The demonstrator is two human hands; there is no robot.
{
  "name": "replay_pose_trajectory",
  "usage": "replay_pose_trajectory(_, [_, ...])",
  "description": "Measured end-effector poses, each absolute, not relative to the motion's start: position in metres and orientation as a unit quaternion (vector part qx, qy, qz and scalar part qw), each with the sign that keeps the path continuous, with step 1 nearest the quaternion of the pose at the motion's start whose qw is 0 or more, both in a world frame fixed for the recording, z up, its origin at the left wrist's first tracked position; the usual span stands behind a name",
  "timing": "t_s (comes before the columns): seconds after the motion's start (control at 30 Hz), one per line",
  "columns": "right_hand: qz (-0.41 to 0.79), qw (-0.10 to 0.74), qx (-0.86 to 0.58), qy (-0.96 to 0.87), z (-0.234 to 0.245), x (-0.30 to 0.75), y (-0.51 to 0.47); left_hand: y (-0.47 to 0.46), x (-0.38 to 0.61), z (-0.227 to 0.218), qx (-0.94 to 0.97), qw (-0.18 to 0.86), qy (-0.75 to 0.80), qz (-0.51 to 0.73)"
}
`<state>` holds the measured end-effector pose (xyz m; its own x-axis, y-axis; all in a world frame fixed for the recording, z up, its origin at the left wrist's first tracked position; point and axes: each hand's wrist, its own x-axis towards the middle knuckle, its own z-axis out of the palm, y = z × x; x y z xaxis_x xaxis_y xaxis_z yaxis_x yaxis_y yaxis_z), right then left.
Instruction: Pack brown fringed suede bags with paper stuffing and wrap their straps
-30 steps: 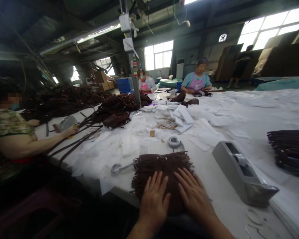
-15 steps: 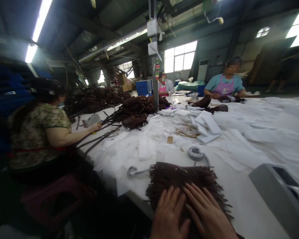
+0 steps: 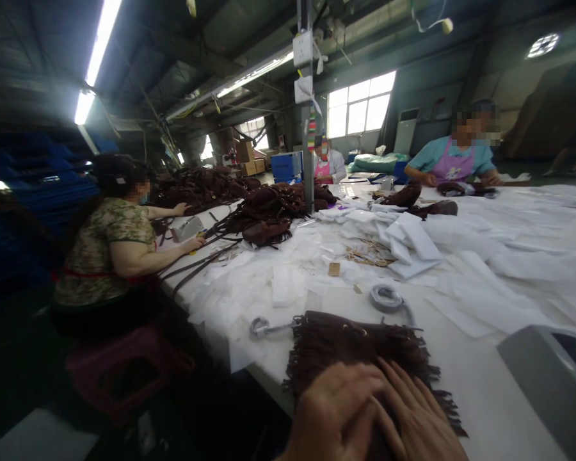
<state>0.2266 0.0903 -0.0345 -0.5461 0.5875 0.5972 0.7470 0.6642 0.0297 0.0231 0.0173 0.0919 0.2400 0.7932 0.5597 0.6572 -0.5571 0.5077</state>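
Note:
A dark brown fringed bag (image 3: 336,342) lies flat on the white table right in front of me, with small metal rings near its top edge. My right hand (image 3: 415,413) rests on the bag, palm down, its fingers stretched out. Turned on its side, my left hand (image 3: 333,406) is over the bag with slightly bent fingers reaching toward my right hand. Its fingertips meet or overlap the right hand's thumb side; I see nothing held. Just beyond the bag are a grey wrapped coil (image 3: 385,298) and a smaller grey wrapped ring (image 3: 259,326).
A grey tape dispenser-like device (image 3: 532,371) stands on the right. White sheets (image 3: 489,275) and foam pieces (image 3: 415,240) cover much of the table (image 3: 454,378). Brown bags (image 3: 269,214) are piled around a post (image 3: 308,160). Co-workers sit left (image 3: 120,237) and far right (image 3: 461,157).
My left hand has turned from lying flat on the bag to its side, its fingers now pointing right toward my right hand. My view has shifted slightly left.

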Motion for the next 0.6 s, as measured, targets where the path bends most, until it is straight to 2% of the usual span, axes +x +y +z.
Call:
replay_pose_trajectory(0.07, [-0.114,0.286,-0.374,-0.875,-0.036,0.227,0.088,0.028,0.052,0.105,0.766,0.208,0.396,0.462])
replay_pose_trajectory(0.13, [-0.087,0.288,-0.377,-0.876,-0.039,0.228,0.083,0.041,0.071,0.101,0.747,0.271,0.385,0.470])
replay_pose_trajectory(0.33, [-0.007,0.254,-0.449,-0.857,-0.027,0.234,0.056,0.056,0.072,0.035,0.699,0.270,0.482,0.454])
replay_pose_trajectory(0.5, [0.169,0.227,-0.462,-0.840,0.039,0.253,0.050,0.057,0.068,0.011,0.741,0.264,0.424,0.448])
replay_pose_trajectory(0.6, [0.214,0.248,-0.483,-0.812,0.077,0.265,0.076,0.061,0.069,0.010,0.739,0.264,0.425,0.452])
